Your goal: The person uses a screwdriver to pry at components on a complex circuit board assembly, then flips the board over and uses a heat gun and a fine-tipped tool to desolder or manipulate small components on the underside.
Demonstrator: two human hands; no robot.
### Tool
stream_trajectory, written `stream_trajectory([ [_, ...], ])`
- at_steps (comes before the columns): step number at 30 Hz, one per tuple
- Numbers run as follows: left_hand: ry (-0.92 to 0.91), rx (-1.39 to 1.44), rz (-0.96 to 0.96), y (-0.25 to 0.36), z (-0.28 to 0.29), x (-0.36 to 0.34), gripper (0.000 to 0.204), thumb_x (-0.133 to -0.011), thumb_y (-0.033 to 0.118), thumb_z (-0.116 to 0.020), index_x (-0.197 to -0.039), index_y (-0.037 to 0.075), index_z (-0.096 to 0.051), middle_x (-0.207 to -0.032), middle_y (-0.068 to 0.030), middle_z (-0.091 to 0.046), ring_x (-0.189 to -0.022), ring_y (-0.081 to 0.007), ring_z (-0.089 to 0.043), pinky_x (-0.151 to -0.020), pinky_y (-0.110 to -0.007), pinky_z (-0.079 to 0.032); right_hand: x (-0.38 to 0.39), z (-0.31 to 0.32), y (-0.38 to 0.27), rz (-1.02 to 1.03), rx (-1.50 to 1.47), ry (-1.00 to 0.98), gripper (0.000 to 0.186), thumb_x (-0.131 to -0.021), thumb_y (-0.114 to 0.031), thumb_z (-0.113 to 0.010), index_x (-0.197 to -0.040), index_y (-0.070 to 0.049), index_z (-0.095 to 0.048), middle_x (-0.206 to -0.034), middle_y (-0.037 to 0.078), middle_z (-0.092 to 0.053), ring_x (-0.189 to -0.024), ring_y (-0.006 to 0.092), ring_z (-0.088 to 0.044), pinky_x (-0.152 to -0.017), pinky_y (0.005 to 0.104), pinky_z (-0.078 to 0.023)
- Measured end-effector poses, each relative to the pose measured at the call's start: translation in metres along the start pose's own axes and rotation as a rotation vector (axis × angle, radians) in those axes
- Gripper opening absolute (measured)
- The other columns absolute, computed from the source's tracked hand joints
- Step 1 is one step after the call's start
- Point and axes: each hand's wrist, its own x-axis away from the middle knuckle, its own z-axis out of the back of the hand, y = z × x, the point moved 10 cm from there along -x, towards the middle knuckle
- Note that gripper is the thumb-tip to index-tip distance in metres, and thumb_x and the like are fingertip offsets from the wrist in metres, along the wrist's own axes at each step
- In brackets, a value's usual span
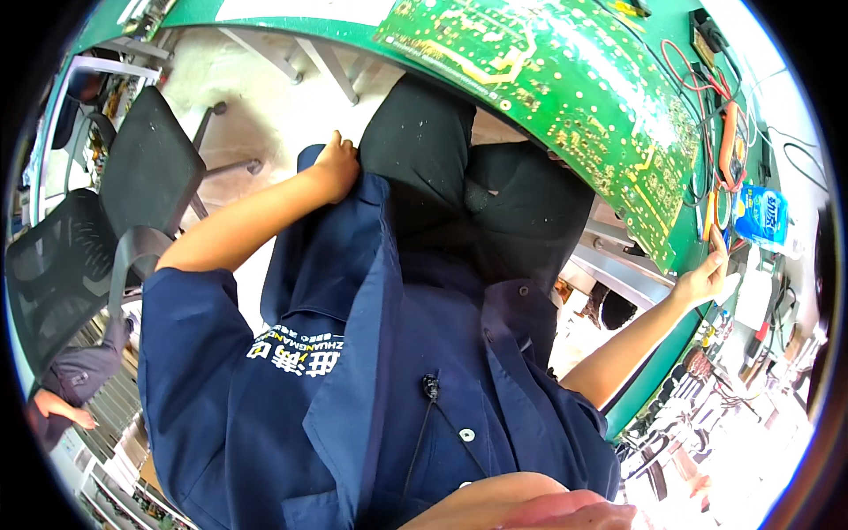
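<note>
My left hand [336, 166] is by my left thigh, beside the edge of my dark blue jacket [331, 243]. Its visible fingers are loosely bent and apart, with no object seen in them. At the right edge of the green bench mat, my right hand [704, 278] is closed, its fingers pinched around a slim yellow-handled tool [711, 216] whose kind I cannot make out. A large green circuit board [565, 84] lies in front of me and to the right, overhanging the mat's near edge.
Beyond my right hand are a blue packet [761, 216], an orange-red tool [730, 146] and tangled red and black wires [698, 84]. Black chairs [146, 163] stand at left, with another person [84, 380] behind. More cables and parts [698, 380] crowd the right side.
</note>
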Motion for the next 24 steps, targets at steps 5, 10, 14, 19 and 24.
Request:
stream_trajectory([
  [5, 0.332, 0.321, 0.073, -0.036, 0.066, 0.061, 0.052, -0.066, 0.026, -0.080, -0.114, 0.009, -0.074, -0.136, -0.0132, -0.059, -0.134, -0.0279, -0.048, -0.116, -0.047, -0.033, 0.003, 0.005, 0.001, -0.006, 0.017, 0.002, 0.034, -0.105, -0.020, -0.049, -0.116, 0.006, -0.067, -0.121, 0.016, -0.069, -0.114, 0.0271, -0.063, -0.104, 0.0387, -0.044],
  [10, 0.765, 1.111, -0.156, -0.069, 0.143, 0.180, 0.042, -0.065, 0.013, -0.083, -0.105, 0.005, -0.072, -0.107, -0.0145, -0.071, -0.102, -0.0347, -0.068, -0.090, -0.041, -0.052, 0.007, 0.005, -0.009, 0.025, 0.069, 0.034, 0.031, -0.103, -0.021, -0.052, -0.114, 0.004, -0.068, -0.119, 0.017, -0.069, -0.114, 0.0281, -0.063, -0.104, 0.0393, -0.044],
  [14, 1.214, 1.103, -0.370, -0.102, 0.222, 0.271, 0.042, -0.074, 0.009, -0.078, -0.115, 0.006, -0.071, -0.113, -0.0123, -0.072, -0.100, -0.0293, -0.069, -0.085, -0.039, -0.053, 0.007, 0.007, -0.017, 0.032, 0.113, 0.038, 0.029, -0.104, -0.019, -0.052, -0.114, 0.003, -0.069, -0.120, 0.015, -0.069, -0.115, 0.0274, -0.063, -0.104, 0.0390, -0.044],
  [19, 1.356, 0.725, -0.196, -0.174, 0.344, 0.226, 0.044, -0.083, 0.011, -0.076, -0.126, 0.009, -0.066, -0.109, -0.0107, -0.072, -0.091, -0.0221, -0.069, -0.079, -0.037, -0.053, 0.003, 0.008, -0.024, 0.020, 0.134, 0.062, 0.026, -0.102, -0.016, -0.054, -0.111, 0.003, -0.069, -0.116, 0.014, -0.071, -0.110, 0.0256, -0.064, -0.100, 0.0369, -0.046],
  [24, 1.276, 0.529, 0.058, -0.233, 0.420, 0.087, 0.041, -0.080, 0.013, -0.078, -0.119, 0.011, -0.067, -0.102, -0.0100, -0.072, -0.093, -0.0269, -0.069, -0.082, -0.038, -0.054, -0.004, 0.002, -0.023, -0.071, 0.068, 0.060, 0.017, -0.096, -0.015, -0.065, -0.104, -0.001, -0.071, -0.108, 0.013, -0.072, -0.104, 0.0257, -0.065, -0.095, 0.0364, -0.048],
])
